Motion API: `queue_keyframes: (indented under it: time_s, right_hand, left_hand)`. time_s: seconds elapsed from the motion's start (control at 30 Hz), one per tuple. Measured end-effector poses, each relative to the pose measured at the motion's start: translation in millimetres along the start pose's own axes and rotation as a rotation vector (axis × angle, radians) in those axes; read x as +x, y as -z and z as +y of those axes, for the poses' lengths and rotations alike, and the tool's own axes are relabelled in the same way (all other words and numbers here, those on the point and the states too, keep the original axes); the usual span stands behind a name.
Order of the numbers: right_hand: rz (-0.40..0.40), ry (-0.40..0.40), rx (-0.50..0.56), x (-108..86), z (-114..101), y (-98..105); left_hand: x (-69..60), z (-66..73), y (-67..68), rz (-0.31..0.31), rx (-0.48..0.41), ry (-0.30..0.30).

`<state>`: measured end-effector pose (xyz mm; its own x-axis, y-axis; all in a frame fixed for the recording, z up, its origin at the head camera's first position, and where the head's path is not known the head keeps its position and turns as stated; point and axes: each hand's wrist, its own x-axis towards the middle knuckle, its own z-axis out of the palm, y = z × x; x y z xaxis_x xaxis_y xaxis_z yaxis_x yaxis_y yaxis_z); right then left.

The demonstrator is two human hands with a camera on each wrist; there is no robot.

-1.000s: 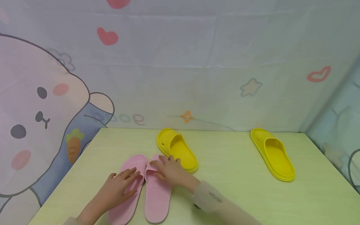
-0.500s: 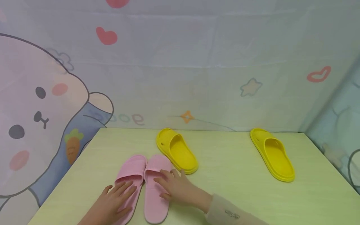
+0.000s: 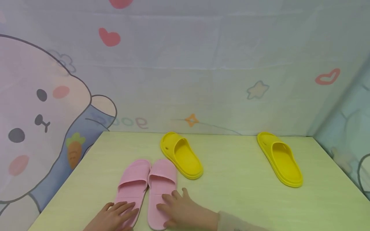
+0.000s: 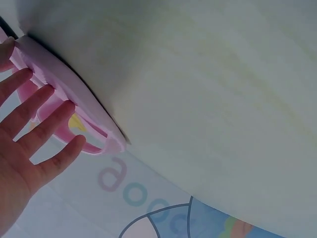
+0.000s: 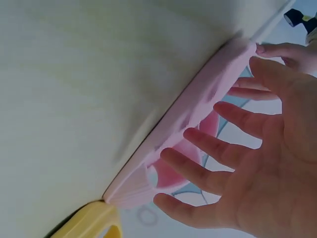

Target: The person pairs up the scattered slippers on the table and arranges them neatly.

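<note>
Both hands are wide, fingers spread: the left hand (image 3: 113, 217) over the heel of the left pink slipper (image 3: 136, 175), the right hand (image 3: 185, 209) over that of the right pink slipper (image 3: 162, 170); contact is unclear. At the pair's 1 o'clock sits the near yellow slipper (image 3: 186, 158); broad tabletop (image 3: 231, 160) separates it from the far yellow slipper (image 3: 284, 162), toe by the 12 o'clock edge.

Slipper pair (image 3: 157, 187) left on the table (image 3: 231, 192), third slipper (image 3: 185, 158) behind and right, fourth slipper (image 3: 281, 162) far right.
</note>
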<state>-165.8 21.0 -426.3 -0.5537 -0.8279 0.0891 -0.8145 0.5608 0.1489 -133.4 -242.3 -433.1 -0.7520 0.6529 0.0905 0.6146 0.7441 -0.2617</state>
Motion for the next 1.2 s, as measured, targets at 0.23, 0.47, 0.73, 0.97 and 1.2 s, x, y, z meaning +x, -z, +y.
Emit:
queue_keyframes:
  time_s: [0.23,0.47,0.73,0.97,1.2]
  right_hand:
    - [-0.02,0.028,0.013,-0.7,-5.6,-2.1]
    - [0.022,0.045,-0.038,2.3,-5.6,-2.5]
    - [-0.037,0.022,-0.031,11.9,-2.6,-0.3]
    - [-0.066,-0.003,-0.024,24.8,1.5,-4.5]
    - [-0.137,-0.039,0.042,40.2,9.3,-9.5]
  left_hand:
    - [-2.9,-1.8,-1.6,-0.066,0.0,-0.043]
    - [-2.5,-4.0,-1.4,0.055,0.044,-0.078]
    - [2.2,-4.2,5.0,-0.098,0.013,0.0]
    - [5.7,-11.0,4.3,-0.039,-0.053,0.044]
    - [8.1,-21.3,-3.0,0.094,-0.109,0.046]
